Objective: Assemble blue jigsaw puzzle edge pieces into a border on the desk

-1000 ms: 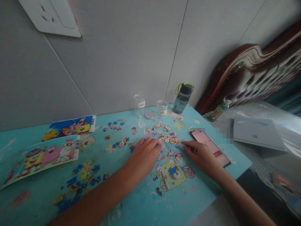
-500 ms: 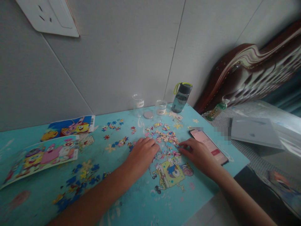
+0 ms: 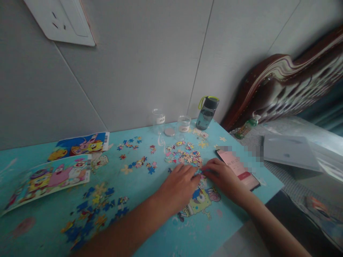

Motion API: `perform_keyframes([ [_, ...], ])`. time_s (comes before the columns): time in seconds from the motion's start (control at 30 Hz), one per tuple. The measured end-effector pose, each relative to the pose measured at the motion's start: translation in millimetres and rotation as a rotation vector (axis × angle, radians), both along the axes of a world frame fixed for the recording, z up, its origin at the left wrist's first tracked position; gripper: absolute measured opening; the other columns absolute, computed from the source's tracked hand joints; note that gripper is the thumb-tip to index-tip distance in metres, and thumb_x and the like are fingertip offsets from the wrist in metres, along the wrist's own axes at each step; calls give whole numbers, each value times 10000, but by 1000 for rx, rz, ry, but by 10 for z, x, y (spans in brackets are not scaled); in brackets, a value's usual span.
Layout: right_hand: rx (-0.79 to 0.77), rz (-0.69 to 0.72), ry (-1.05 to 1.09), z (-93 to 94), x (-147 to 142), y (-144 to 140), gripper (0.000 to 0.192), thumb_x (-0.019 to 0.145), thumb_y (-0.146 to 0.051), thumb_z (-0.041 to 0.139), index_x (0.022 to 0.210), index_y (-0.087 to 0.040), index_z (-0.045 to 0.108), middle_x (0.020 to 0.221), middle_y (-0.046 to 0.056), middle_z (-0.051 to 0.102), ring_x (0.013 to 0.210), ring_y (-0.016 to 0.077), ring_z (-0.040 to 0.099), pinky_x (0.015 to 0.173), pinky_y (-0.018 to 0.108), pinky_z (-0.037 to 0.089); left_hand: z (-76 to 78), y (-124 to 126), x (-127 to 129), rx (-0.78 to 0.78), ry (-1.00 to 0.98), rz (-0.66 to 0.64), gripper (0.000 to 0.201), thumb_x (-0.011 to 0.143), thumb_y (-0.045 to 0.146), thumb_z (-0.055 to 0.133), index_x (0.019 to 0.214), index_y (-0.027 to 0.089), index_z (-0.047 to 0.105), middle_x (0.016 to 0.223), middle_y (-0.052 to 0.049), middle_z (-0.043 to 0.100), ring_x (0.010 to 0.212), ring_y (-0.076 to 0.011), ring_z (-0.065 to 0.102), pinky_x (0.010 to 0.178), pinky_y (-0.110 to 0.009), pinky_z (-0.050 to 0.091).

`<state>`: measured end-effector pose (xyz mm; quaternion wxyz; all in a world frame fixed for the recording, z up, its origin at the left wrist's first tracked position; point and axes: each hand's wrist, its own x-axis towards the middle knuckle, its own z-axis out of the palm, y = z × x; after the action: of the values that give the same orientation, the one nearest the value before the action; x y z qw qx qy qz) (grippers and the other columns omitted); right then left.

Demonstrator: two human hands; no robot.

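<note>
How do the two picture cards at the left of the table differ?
The near card lies closer to the person; the far card lies by the wall. The near card's picture is pale and pinkish, the far card's deep blue and yellow. The near card looks longer, and its right end overlaps a small picture piece; the far card lies clear of it. Both lie flat on the blue table and show a barcode at the right end.
</note>
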<state>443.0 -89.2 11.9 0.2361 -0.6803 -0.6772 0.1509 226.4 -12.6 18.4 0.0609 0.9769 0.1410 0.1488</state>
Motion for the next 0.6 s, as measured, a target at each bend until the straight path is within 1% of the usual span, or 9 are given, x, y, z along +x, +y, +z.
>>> perform_keyframes([
  [0.07,16,40,23,-17,-2,-22,192,935,-221,564,1024,-262,729,1057,59,657,939,201,645,861,341,503,-11,-51,25,5,14,-22,253,967,196,531,1211,180,597,1133,-76,619,1122,-249,542,1009,-415,413],
  [0.13,7,40,32,-34,8,-45,202,936,-218,563,1046,-268,726,1027,53,661,907,197,646,833,336,508,-9,-66,10,10,33,-31,204,968,196,536,1153,177,619,1079,-70,628,1089,-246,555,977,-403,433],
  [0.27,-26,20,35,-69,42,-69,210,937,-242,567,1074,-271,724,963,41,672,843,190,649,775,324,509,26,-58,-77,-5,71,-45,122,954,200,570,1053,178,639,1014,-56,628,1029,-231,575,927,-384,463],
  [0.4,11,-45,-3,-76,34,-78,223,920,-291,598,1105,-261,718,1036,60,651,877,200,646,815,340,502,30,-60,-134,-51,68,-28,133,935,200,606,1061,187,647,1018,-50,629,1037,-228,578,917,-379,478],
  [0.5,17,-73,-12,-61,10,-85,175,909,-298,608,1032,-232,714,1041,67,645,860,199,643,815,341,497,-13,-66,-131,-87,38,-10,155,942,209,599,1088,199,652,1072,-56,631,1075,-230,576,949,-392,472],
  [0.6,-26,-41,14,-45,-2,-78,122,901,-267,608,974,-217,693,980,51,658,817,185,634,763,318,489,-74,-66,-99,-100,-4,32,251,931,267,621,1177,216,624,1285,-90,577,1225,-268,519,1035,-446,428],
])
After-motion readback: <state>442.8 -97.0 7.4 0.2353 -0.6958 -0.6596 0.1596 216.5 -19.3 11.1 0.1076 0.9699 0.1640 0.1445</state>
